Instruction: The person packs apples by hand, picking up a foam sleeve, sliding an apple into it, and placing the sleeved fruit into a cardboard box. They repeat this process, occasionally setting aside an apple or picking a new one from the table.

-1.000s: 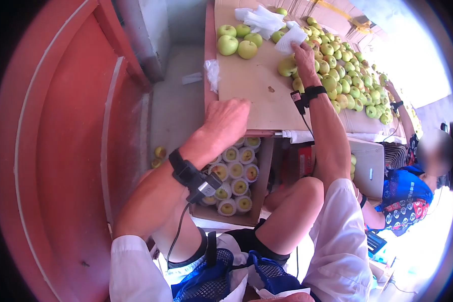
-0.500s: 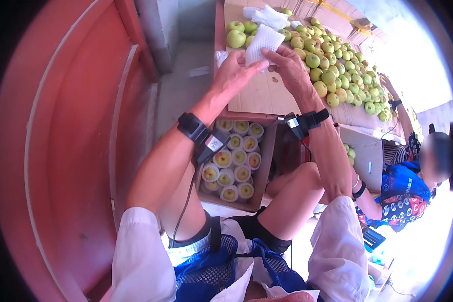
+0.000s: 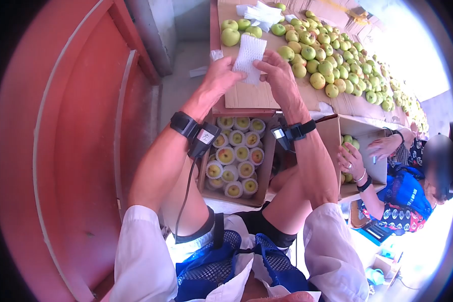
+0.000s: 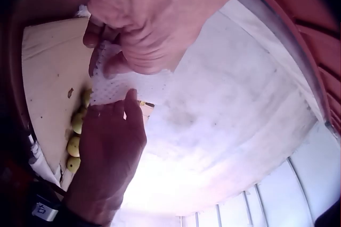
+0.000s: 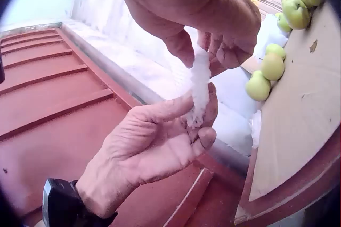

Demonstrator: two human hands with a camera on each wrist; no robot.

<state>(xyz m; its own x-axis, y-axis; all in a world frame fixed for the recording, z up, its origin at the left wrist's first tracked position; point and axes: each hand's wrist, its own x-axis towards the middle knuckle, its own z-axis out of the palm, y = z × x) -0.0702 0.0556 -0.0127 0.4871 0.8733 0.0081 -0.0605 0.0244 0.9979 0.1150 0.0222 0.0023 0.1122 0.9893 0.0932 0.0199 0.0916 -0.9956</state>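
Note:
A white foam net sleeve (image 3: 249,56) is held up over the cardboard-covered table, flat and with no fruit in it. My left hand (image 3: 219,76) pinches its left edge between thumb and fingers. On the opposite edge, my right hand (image 3: 279,74) pinches it with thumb and forefinger. In the right wrist view the sleeve (image 5: 200,86) appears edge-on, with the left hand (image 5: 154,142) below and the right hand (image 5: 197,9) above. The left wrist view shows the net's mouth end (image 4: 109,88) between both hands. Several green apples (image 3: 230,36) lie just beyond.
A large heap of green apples (image 3: 337,70) covers the table's right side. More sleeves (image 3: 260,15) lie at the back. Below the table edge, a carton (image 3: 269,161) holds sleeved apples (image 3: 225,155). At right, another person's hand (image 3: 351,161) reaches into a second carton (image 3: 332,136).
My right hand brought the sleeve leftward from beside the apple heap, and my left hand came up and took hold of it. The other person's hands moved to the second carton.

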